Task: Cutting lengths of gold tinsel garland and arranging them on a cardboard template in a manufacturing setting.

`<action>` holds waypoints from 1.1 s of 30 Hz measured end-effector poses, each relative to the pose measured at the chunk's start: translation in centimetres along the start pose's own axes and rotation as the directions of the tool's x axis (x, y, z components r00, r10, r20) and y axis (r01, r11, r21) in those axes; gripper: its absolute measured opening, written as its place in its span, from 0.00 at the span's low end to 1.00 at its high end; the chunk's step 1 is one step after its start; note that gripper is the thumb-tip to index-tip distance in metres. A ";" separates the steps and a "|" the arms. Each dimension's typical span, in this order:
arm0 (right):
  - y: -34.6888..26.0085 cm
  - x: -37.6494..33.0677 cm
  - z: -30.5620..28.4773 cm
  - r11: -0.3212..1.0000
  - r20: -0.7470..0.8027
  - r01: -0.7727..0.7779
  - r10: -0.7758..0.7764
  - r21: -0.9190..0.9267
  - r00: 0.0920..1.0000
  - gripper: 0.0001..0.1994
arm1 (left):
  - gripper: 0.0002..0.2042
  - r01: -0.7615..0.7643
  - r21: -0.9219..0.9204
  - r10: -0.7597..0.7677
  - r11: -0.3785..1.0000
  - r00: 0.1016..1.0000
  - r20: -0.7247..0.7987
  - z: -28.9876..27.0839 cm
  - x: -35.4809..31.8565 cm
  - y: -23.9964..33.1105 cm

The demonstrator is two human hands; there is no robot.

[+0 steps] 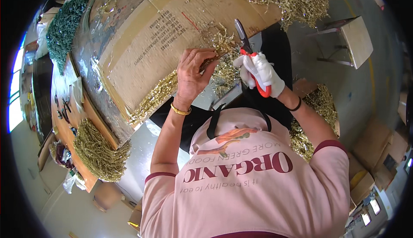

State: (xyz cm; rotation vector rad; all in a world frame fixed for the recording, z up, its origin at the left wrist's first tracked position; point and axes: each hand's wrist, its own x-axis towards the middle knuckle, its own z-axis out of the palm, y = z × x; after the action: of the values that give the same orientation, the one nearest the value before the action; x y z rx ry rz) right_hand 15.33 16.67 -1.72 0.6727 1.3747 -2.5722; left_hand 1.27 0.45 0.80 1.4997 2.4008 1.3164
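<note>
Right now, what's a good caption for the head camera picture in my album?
Gloved right hand grips red-handled pliers; bare left hand holds gold tinsel at the edge of the cardboard.

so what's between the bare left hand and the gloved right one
Gold tinsel: in the head view, loose glittery strands show between the left hand and the gloved right hand, which grips red-handled pliers.

1. Across the corrugated cardboard sheet (142,72): a slanted block of dark capitals and digits (161,36), several rows deep, upside down in this view.
2. On the chest of the pink T-shirt (254,203): one large maroon word (237,168), also upside down.
3. Just above and below it in view: thinner grey lines, an upper line (228,154) in capitals, a lower line (219,185) mostly in small letters.
</note>
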 end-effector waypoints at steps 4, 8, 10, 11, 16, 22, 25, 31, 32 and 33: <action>0.4 -0.5 0.5 0.999 -0.106 -0.013 0.010 -0.033 0.994 0.20 | 0.09 -0.001 0.068 0.000 0.998 1.000 0.018 0.1 0.0 0.0; 1.3 -1.4 0.5 0.999 -0.058 -0.047 0.047 -0.004 0.997 0.18 | 0.10 -0.005 0.056 0.001 0.998 0.998 0.068 -0.2 -0.1 -0.1; 1.8 -1.8 0.6 0.999 -0.047 -0.036 0.035 -0.010 0.998 0.18 | 0.08 0.016 0.014 -0.016 1.000 1.000 0.014 -0.4 -0.3 -0.2; 2.0 -2.1 0.5 0.996 -0.016 -0.049 0.048 -0.081 0.999 0.18 | 0.08 0.015 0.023 -0.015 1.000 1.000 0.011 -0.5 -0.5 -0.1; 2.0 -3.2 1.8 0.989 0.237 0.014 0.021 -0.146 0.971 0.17 | 0.07 0.372 -0.761 -0.505 0.531 0.861 0.069 -1.7 -1.1 -0.3; 3.4 -2.0 3.3 0.961 0.372 0.169 -0.078 -0.219 0.925 0.13 | 0.09 0.255 -0.878 -0.478 0.406 0.878 0.034 -2.1 -1.6 -1.2; 2.7 -1.7 4.7 0.720 0.344 0.436 -0.283 -0.540 0.895 0.13 | 0.09 0.247 -0.881 -0.473 0.403 0.880 0.030 -2.3 -1.6 -1.0; 1.6 -1.4 5.2 0.581 0.266 0.369 -0.258 -0.726 0.929 0.14 | 0.09 0.257 -0.904 -0.458 0.343 0.886 0.078 -2.4 -1.8 -1.1; 1.6 -1.4 5.2 0.547 0.241 0.337 -0.241 -0.767 0.940 0.14 | 0.09 0.258 -0.903 -0.458 0.343 0.885 0.079 -2.4 -1.8 -1.1; 1.4 -1.3 5.3 0.548 0.242 0.337 -0.240 -0.766 0.940 0.14 | 0.09 0.251 -0.905 -0.447 0.343 0.891 0.078 -2.4 -1.7 -1.0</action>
State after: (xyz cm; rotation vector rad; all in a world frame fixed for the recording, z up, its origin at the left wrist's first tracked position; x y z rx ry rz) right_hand 15.25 11.45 0.33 0.1281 2.4905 -1.7442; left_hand 0.45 -2.54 0.98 0.4877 1.3550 2.1263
